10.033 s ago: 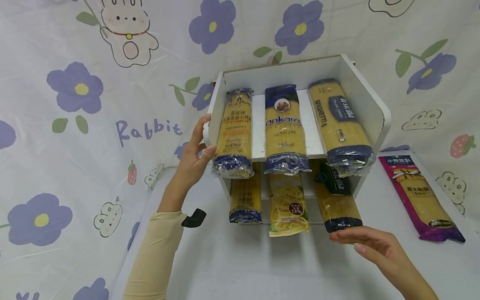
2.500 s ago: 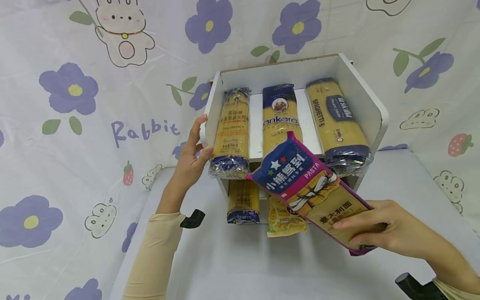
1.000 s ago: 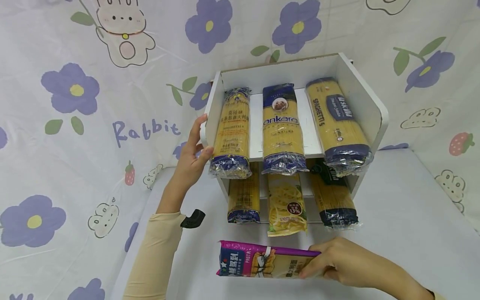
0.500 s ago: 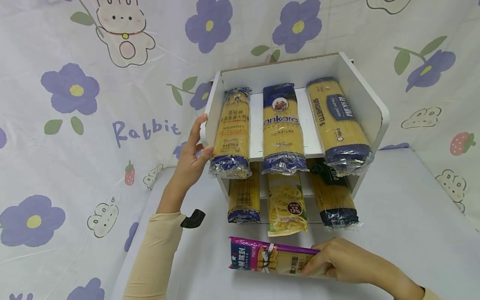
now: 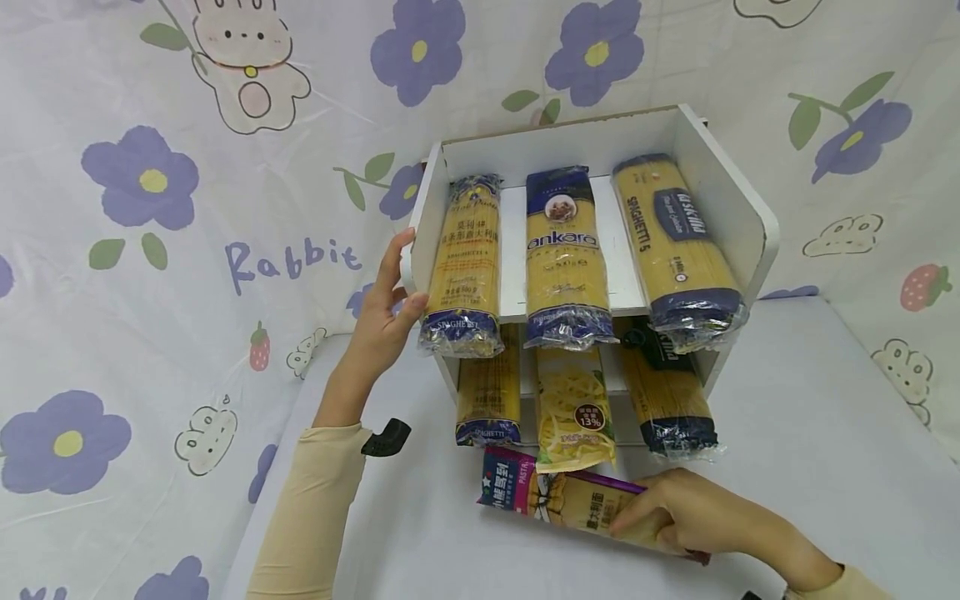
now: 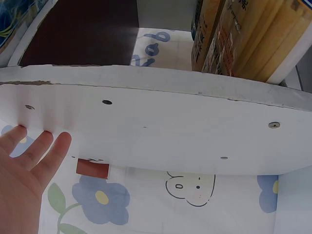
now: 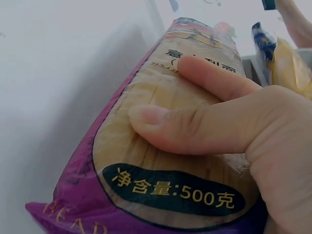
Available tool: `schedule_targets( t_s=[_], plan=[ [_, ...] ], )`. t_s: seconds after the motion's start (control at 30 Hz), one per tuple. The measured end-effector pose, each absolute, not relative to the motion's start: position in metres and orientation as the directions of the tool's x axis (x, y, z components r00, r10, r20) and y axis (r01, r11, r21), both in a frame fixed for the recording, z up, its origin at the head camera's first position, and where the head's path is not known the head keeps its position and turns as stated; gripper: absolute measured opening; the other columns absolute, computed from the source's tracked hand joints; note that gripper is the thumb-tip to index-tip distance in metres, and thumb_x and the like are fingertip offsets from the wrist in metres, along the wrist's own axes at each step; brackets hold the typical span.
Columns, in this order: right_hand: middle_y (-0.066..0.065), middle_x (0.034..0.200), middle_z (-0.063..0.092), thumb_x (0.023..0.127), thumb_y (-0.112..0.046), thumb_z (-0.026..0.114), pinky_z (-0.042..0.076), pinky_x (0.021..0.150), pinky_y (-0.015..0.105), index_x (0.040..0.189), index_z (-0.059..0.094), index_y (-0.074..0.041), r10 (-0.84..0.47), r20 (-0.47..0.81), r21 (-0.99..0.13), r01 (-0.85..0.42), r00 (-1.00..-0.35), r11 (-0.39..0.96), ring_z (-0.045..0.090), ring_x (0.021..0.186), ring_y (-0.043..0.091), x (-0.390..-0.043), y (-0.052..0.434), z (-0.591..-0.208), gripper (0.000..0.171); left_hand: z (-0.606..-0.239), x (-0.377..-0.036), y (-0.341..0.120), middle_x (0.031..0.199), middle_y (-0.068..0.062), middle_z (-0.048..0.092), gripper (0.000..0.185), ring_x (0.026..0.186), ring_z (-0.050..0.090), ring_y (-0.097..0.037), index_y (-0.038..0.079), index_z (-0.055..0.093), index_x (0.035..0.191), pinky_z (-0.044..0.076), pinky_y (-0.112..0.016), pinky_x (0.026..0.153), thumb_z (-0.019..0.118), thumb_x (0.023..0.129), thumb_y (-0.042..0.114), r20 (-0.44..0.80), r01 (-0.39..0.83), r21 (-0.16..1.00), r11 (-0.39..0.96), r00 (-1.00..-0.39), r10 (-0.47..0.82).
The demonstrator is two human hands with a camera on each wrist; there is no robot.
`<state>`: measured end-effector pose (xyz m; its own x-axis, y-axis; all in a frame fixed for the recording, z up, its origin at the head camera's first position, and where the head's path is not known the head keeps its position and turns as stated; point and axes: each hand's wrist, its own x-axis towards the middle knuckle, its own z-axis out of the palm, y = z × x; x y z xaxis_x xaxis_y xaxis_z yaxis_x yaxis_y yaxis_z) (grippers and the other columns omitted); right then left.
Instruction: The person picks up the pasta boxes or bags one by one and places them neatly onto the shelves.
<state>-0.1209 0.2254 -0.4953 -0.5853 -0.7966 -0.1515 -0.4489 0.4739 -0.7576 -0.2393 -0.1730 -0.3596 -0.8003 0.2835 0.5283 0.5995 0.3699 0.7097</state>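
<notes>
My right hand (image 5: 693,517) grips a purple-edged packet of spaghetti (image 5: 551,497) below the shelf's front. The packet is tilted, its blue end up and to the left, partly behind the overhanging yellow noodle packet (image 5: 573,408). In the right wrist view my thumb (image 7: 165,127) and a finger press its clear window, above a dark "500克" label (image 7: 170,190). My left hand (image 5: 384,312) rests against the left side of the white two-tier shelf (image 5: 573,137). Its straight fingers (image 6: 56,151) touch the outer panel in the left wrist view.
The upper tier bears three spaghetti packets: a blue-ended one (image 5: 468,258), an "ankara" one (image 5: 567,258) and a dark-labelled one (image 5: 675,237). Another spaghetti packet (image 5: 487,400) and a dark-ended one (image 5: 667,400) flank the noodles below. A patterned cloth (image 5: 300,192) hangs behind.
The purple packet, first on the table at right, was picked up by my right hand, swung before the shelf, then lowered and moved in toward the lower tier. The left hand has stayed put.
</notes>
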Motion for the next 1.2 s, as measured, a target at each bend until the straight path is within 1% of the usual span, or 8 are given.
schedule_targets(
  t_s=[0.23, 0.47, 0.57, 0.77, 0.87, 1.0, 1.1, 1.2],
  plan=[
    [-0.006, 0.118, 0.073, 0.072, 0.005, 0.071, 0.048, 0.071, 0.018, 0.117, 0.073, -0.030, -0.761, -0.135, -0.757, -0.429, -0.635, 0.492, 0.061, 0.109, 0.003, -0.127, 0.235, -0.509, 0.057, -0.360, -0.239, -0.173, 0.159, 0.001, 0.035, 0.084, 0.119, 0.054, -0.028, 0.031, 0.018, 0.156, 0.052, -0.056, 0.094, 0.047, 0.090, 0.073, 0.525, 0.595, 0.711, 0.375, -0.804, 0.280],
    [0.000, 0.128, 0.069, 0.078, -0.029, 0.080, 0.052, 0.089, 0.026, 0.120, 0.070, -0.038, -0.657, -0.152, -0.709, -0.382, -0.739, 0.593, 0.061, 0.119, 0.024, -0.129, 0.242, -0.519, 0.044, -0.360, -0.239, -0.173, 0.159, 0.003, 0.034, 0.084, 0.118, 0.056, -0.029, 0.031, 0.018, 0.156, 0.053, -0.056, 0.094, 0.047, 0.090, 0.073, 0.528, 0.598, 0.712, 0.369, -0.801, 0.280],
    [0.001, 0.130, 0.068, 0.079, -0.038, 0.079, 0.051, 0.092, 0.024, 0.121, 0.069, -0.039, -0.607, -0.164, -0.721, -0.326, -0.777, 0.612, 0.060, 0.122, 0.021, -0.130, 0.245, -0.523, 0.044, -0.360, -0.239, -0.173, 0.158, 0.002, 0.036, 0.083, 0.116, 0.058, -0.031, 0.031, 0.018, 0.156, 0.055, -0.056, 0.091, 0.046, 0.090, 0.073, 0.527, 0.598, 0.712, 0.367, -0.801, 0.283],
    [-0.001, 0.126, 0.070, 0.077, -0.036, 0.081, 0.040, 0.095, 0.008, 0.122, 0.071, -0.027, -0.527, -0.096, -0.819, -0.234, -0.844, 0.523, 0.047, 0.122, -0.012, -0.130, 0.250, -0.535, 0.047, -0.361, -0.240, -0.174, 0.159, 0.002, 0.035, 0.084, 0.116, 0.059, -0.034, 0.032, 0.017, 0.157, 0.056, -0.056, 0.087, 0.047, 0.090, 0.073, 0.522, 0.593, 0.720, 0.361, -0.805, 0.283],
    [0.002, 0.132, 0.066, 0.075, -0.032, 0.083, 0.032, 0.098, 0.005, 0.122, 0.071, -0.025, -0.467, -0.049, -0.855, -0.205, -0.883, 0.477, 0.039, 0.122, -0.019, -0.128, 0.251, -0.540, 0.049, -0.361, -0.240, -0.173, 0.158, 0.001, 0.035, 0.085, 0.116, 0.059, -0.035, 0.033, 0.017, 0.157, 0.056, -0.055, 0.086, 0.047, 0.089, 0.074, 0.513, 0.585, 0.726, 0.361, -0.811, 0.283],
    [0.009, 0.137, 0.062, 0.075, -0.032, 0.084, 0.042, 0.108, 0.027, 0.124, 0.071, -0.020, -0.380, -0.058, -0.841, -0.160, -0.923, 0.517, 0.049, 0.131, 0.006, -0.127, 0.250, -0.545, 0.052, -0.361, -0.240, -0.173, 0.157, 0.001, 0.037, 0.085, 0.116, 0.060, -0.037, 0.035, 0.017, 0.157, 0.058, -0.055, 0.083, 0.047, 0.088, 0.075, 0.500, 0.573, 0.732, 0.369, -0.819, 0.281],
    [0.012, 0.137, 0.062, 0.075, -0.033, 0.085, 0.046, 0.106, 0.042, 0.127, 0.069, -0.014, -0.316, -0.117, -0.826, -0.085, -0.942, 0.557, 0.053, 0.129, 0.026, -0.127, 0.250, -0.549, 0.057, -0.360, -0.240, -0.174, 0.156, 0.000, 0.038, 0.085, 0.116, 0.061, -0.038, 0.036, 0.016, 0.157, 0.058, -0.055, 0.082, 0.047, 0.088, 0.075, 0.495, 0.568, 0.733, 0.374, -0.823, 0.279],
    [0.014, 0.138, 0.061, 0.077, -0.031, 0.084, 0.048, 0.100, 0.029, 0.129, 0.067, -0.011, -0.279, -0.132, -0.842, -0.041, -0.951, 0.538, 0.056, 0.122, 0.010, -0.126, 0.252, -0.555, 0.058, -0.361, -0.240, -0.174, 0.156, 0.000, 0.038, 0.085, 0.115, 0.061, -0.038, 0.035, 0.016, 0.157, 0.058, -0.056, 0.082, 0.047, 0.088, 0.075, 0.496, 0.569, 0.735, 0.369, -0.822, 0.281]
  ],
)
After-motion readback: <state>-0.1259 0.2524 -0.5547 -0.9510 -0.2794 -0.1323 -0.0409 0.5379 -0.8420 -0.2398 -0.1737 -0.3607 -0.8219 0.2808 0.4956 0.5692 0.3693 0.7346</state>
